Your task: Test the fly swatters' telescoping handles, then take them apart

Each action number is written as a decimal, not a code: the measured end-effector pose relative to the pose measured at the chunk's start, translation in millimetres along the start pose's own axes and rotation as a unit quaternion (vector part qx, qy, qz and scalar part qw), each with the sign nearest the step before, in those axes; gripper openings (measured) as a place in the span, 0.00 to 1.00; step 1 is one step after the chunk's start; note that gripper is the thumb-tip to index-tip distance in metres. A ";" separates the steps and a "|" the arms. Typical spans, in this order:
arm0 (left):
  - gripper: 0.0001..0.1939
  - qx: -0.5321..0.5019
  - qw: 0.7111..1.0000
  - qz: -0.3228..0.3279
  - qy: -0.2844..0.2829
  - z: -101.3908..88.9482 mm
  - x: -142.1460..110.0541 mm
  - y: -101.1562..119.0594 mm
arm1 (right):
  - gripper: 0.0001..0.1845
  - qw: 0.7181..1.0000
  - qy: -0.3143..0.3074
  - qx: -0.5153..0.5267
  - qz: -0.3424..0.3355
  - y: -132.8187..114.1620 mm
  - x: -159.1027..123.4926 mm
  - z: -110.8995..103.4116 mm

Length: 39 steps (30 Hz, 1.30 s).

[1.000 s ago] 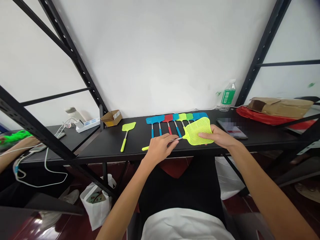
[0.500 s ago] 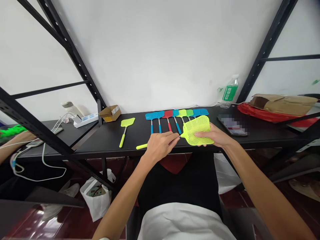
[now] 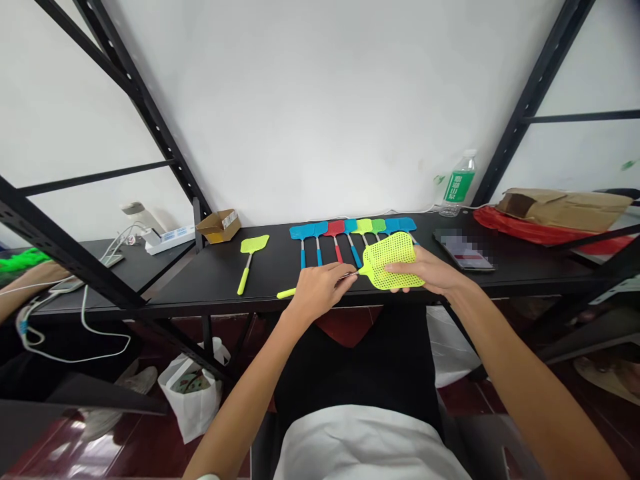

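Note:
Both hands hold one yellow-green fly swatter [image 3: 390, 260] above the front edge of the black table. My left hand [image 3: 323, 287] is closed around its metal shaft, and the handle's end pokes out to the left. With the thumb across the perforated head, my right hand [image 3: 425, 268] grips that head from the right. Behind them lies a row of several fly swatters, among them a blue one [image 3: 303, 233], a red one [image 3: 336, 229] and a green one [image 3: 379, 226]. A separate yellow-green fly swatter [image 3: 255, 245] rests to the left.
A small cardboard box [image 3: 219, 227] and a white power strip [image 3: 171, 240] are at the left. To the right stand a water bottle [image 3: 459, 183], a phone [image 3: 464, 249] and a brown paper bag [image 3: 565, 212] on red plastic. Another person's hand [image 3: 47, 275] shows at far left.
The held fly swatter's head has shifted slightly left, toward my left hand. The shaft between them looks shorter. Both hands keep their grip.

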<state>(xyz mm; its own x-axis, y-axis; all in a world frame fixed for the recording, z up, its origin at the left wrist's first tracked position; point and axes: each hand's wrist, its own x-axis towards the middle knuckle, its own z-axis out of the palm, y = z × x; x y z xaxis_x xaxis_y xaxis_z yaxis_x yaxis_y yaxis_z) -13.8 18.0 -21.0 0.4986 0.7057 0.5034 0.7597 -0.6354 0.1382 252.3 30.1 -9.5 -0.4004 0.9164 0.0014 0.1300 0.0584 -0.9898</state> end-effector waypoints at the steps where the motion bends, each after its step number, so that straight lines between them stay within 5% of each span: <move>1: 0.19 -0.013 1.000 -0.009 -0.022 -3.7 0.1 -5.1 | 0.24 1.000 0.002 -0.007 -0.001 1.5 -0.1 -5.3; 4: 0.18 -0.034 0.996 -0.027 -0.081 -18.1 -1.0 -25.3 | 0.24 0.999 0.044 -0.023 0.008 8.4 -1.6 -29.2; 8: 0.17 -0.059 0.996 -0.030 -0.063 -31.9 -2.9 -43.1 | 0.27 0.984 0.148 -0.094 -0.018 8.1 -5.9 -52.4; 10: 0.18 -0.072 0.996 -0.022 -0.049 -34.1 -2.3 -41.8 | 0.31 0.937 0.263 -0.213 -0.086 -1.9 -10.4 -46.0; 12: 0.18 -0.080 0.996 -0.009 -0.047 -34.9 -1.1 -35.6 | 0.31 0.850 0.338 -0.361 -0.183 -15.3 -16.1 -26.7; 14: 0.19 -0.088 0.995 0.002 -0.054 -36.0 -0.3 -28.2 | 0.25 0.812 0.280 -0.445 -0.252 -26.0 -20.5 -1.1; 16: 0.19 -0.100 0.993 0.010 -0.060 -38.2 -0.5 -22.8 | 0.21 0.809 0.179 -0.497 -0.260 -29.6 -20.9 22.2; 20: 0.19 -0.121 0.991 0.019 -0.061 -43.0 -2.4 -20.2 | 0.17 0.804 0.073 -0.536 -0.248 -19.8 -10.4 44.7; 34: 0.18 -0.085 0.994 0.049 -0.043 -36.9 -1.6 -20.7 | 0.22 0.844 0.037 -0.487 -0.220 -12.2 -0.9 52.6; 39: 0.13 -0.053 0.998 0.013 -0.042 -37.9 -3.0 -34.4 | 0.17 0.828 0.062 -0.500 -0.247 -5.6 7.1 36.7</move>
<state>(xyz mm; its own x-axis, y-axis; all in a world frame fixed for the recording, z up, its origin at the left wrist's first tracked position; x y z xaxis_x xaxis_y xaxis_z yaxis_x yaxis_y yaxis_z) -57.2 25.8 5.1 0.5541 0.7101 0.4344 0.7006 -0.6797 0.2173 215.5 21.7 -9.2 -0.5403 0.7135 0.4462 0.6897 0.6792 -0.2509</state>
